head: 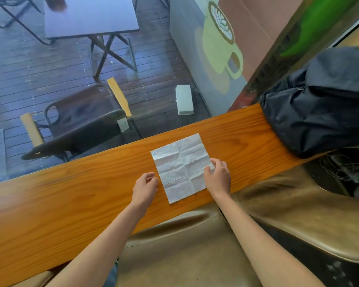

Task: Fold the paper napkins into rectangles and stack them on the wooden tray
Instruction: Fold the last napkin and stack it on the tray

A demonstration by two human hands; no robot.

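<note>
On wooden counter [71, 204], one unfolded napkin [181, 167], right hand [218, 176] pinching its edge, left hand [145, 186] loose beside.

One white square paper napkin [182, 167] lies fully unfolded and flat on the orange-brown varnished wooden counter [71, 195]. Its surface is creased in a grid of fold lines and lightly wrinkled. It sits turned slightly askew to the counter's edges, spanning most of the counter's depth, its near corner close to the near edge.
</note>
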